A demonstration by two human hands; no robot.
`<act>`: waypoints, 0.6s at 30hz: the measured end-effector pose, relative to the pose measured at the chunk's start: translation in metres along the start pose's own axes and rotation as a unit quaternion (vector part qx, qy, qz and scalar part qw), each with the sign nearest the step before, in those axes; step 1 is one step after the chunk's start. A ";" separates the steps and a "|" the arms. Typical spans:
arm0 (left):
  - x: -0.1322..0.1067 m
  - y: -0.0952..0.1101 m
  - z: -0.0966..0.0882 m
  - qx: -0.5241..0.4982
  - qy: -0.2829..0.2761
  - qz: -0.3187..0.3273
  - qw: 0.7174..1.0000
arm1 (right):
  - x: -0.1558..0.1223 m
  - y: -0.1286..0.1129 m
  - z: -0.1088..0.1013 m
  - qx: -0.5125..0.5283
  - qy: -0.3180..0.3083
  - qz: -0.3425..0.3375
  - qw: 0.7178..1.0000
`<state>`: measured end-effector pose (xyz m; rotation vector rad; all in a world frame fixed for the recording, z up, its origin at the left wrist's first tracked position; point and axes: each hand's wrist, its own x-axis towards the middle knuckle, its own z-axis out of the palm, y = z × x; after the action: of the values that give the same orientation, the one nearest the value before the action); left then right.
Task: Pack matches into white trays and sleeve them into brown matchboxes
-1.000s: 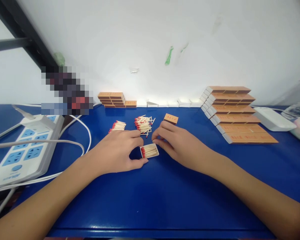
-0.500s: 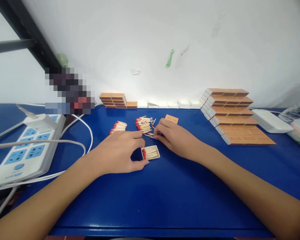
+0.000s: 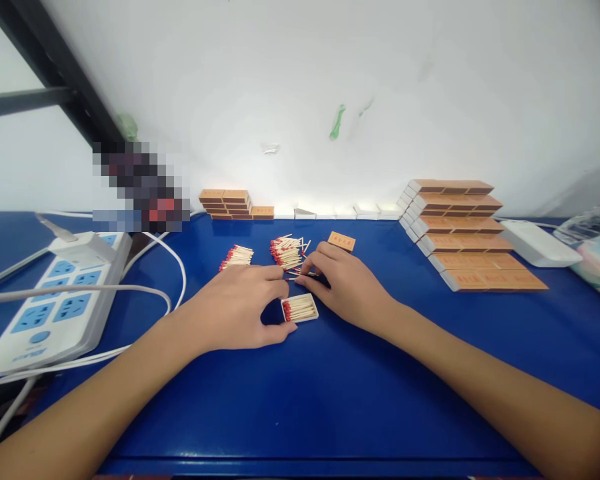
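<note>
A small white matchbox tray (image 3: 316, 316) lies on the blue table, filled with red-headed matches (image 3: 300, 308). My left hand (image 3: 240, 303) steadies it, thumb at the near left corner and fingers at the far left corner. Just beyond the tray, my right hand (image 3: 345, 283) pinches a match (image 3: 291, 279) between thumb and fingertips, its red head pointing left. Behind that hand lies an orange matchbox sleeve (image 3: 342, 241), partly covered by the knuckles. A loose heap of matches (image 3: 286, 252) is beyond my hands, and a smaller pile (image 3: 237, 256) sits to its left.
Stepped stacks of matchboxes stand at the right (image 3: 480, 260) and back left (image 3: 225, 203). White trays (image 3: 325, 212) line the wall between them. A power strip (image 3: 75, 293) with white cables occupies the left side. A white box (image 3: 540, 243) lies at far right.
My right hand has shifted slightly left and towards me, drawing a match away from the heap, nearer the tray. My left hand stays at the tray.
</note>
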<state>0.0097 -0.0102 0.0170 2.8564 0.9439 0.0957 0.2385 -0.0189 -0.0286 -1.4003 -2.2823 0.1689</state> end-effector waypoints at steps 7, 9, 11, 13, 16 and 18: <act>0.000 -0.001 -0.001 -0.001 -0.002 -0.002 1.000 | -0.002 0.006 -0.006 -0.025 -0.037 -0.006 0.999; 0.000 -0.002 0.000 -0.002 -0.001 -0.003 1.000 | -0.002 0.007 -0.010 -0.020 -0.035 0.001 0.999; 0.000 -0.003 0.001 -0.002 0.000 -0.004 1.000 | -0.004 0.007 -0.017 -0.004 -0.026 0.011 1.000; 0.000 -0.004 0.002 -0.004 -0.001 -0.006 1.000 | -0.007 0.003 -0.024 0.016 -0.025 0.005 1.000; 0.000 -0.005 0.003 -0.003 -0.002 -0.009 1.000 | -0.013 -0.007 -0.029 0.032 -0.056 -0.030 0.997; 0.000 -0.005 0.003 -0.004 -0.001 -0.010 1.000 | -0.016 -0.013 -0.028 0.030 -0.080 -0.047 0.995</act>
<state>0.0069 -0.0065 0.0134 2.8388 0.9705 0.0935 0.2462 -0.0427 -0.0041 -1.2885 -2.4446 0.3277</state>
